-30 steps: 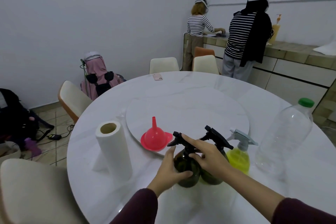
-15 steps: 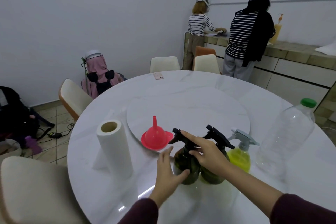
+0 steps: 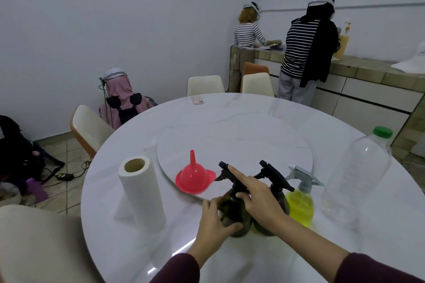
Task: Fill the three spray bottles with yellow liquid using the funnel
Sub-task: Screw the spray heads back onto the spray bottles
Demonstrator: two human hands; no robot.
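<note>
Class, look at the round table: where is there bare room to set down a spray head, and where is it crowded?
Bare tabletop lies near the edge in front of the white paper towel roll, and on the far half of the round marble turntable. Crowded: the two dark spray bottles, the yellow-filled spray bottle and both hands.

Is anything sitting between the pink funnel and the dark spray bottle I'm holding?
Nothing visible: bare white table separates the pink plastic funnel from the dark green spray bottle both hands grip.
</note>
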